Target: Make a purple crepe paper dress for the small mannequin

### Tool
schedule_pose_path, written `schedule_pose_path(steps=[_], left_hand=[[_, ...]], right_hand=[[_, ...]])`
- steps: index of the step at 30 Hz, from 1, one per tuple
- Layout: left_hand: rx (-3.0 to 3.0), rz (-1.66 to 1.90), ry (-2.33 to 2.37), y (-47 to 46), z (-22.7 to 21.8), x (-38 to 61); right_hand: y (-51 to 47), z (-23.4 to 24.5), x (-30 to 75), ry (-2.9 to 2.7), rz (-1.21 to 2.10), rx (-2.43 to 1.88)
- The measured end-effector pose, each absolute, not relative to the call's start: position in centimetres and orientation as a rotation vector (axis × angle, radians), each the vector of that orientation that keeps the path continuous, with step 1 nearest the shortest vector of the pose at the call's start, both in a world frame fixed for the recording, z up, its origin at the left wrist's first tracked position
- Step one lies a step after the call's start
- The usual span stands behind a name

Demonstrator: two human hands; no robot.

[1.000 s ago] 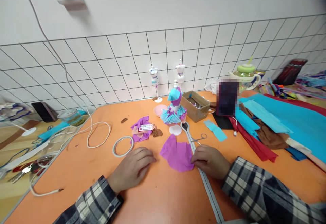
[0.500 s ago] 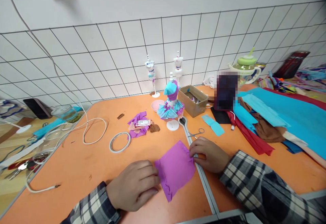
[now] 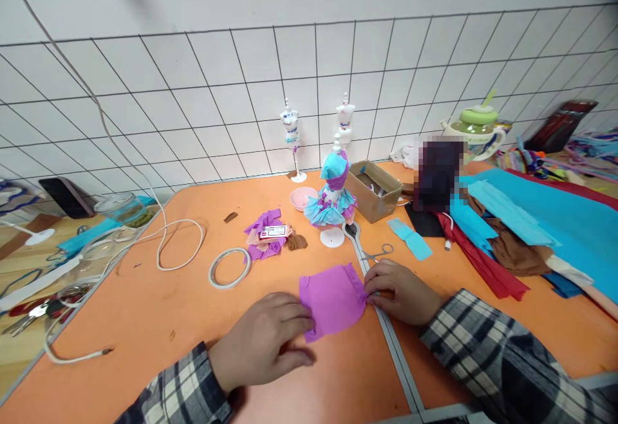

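A piece of purple crepe paper (image 3: 334, 300) lies on the orange table between my hands, its edges wrinkled. The fingertips of my left hand (image 3: 270, 340) rest on its left edge, with the thumb spread apart below. On the other side my right hand (image 3: 398, 289) pinches the paper's right edge. A thin pale stick tip shows by the right fingers; most of it is hidden. Small scissors (image 3: 379, 254) lie just beyond that hand. Behind the paper stands a small mannequin (image 3: 333, 195) dressed in blue and purple crepe paper.
A tape roll (image 3: 230, 268) and purple scraps (image 3: 265, 234) lie to the left. Two white mannequins (image 3: 291, 131), a pink bowl (image 3: 303, 199) and a cardboard box (image 3: 374, 192) stand at the back. Coloured paper (image 3: 526, 205), a blurred-out device (image 3: 438, 173) and a jug (image 3: 476, 134) are on the right.
The purple crepe paper has turned, its left side swinging up so that it lies squarer. My left hand has shifted right onto its edge, and its thumb has spread. My right hand keeps its pinch.
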State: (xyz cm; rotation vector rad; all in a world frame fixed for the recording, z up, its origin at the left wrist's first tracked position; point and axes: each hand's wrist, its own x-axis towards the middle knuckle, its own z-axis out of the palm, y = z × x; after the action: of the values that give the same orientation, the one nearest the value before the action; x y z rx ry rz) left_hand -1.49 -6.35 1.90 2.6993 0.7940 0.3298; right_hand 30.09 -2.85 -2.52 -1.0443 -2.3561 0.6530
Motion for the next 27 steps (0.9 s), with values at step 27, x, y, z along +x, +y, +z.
schedule_pose_path(steps=[27], left_hand=[[2.318,0.540,1.499,-4.4,-0.4,-1.4]], right_hand=[[-3.4,-3.3,26.9,-2.158,0.425,-1.465]])
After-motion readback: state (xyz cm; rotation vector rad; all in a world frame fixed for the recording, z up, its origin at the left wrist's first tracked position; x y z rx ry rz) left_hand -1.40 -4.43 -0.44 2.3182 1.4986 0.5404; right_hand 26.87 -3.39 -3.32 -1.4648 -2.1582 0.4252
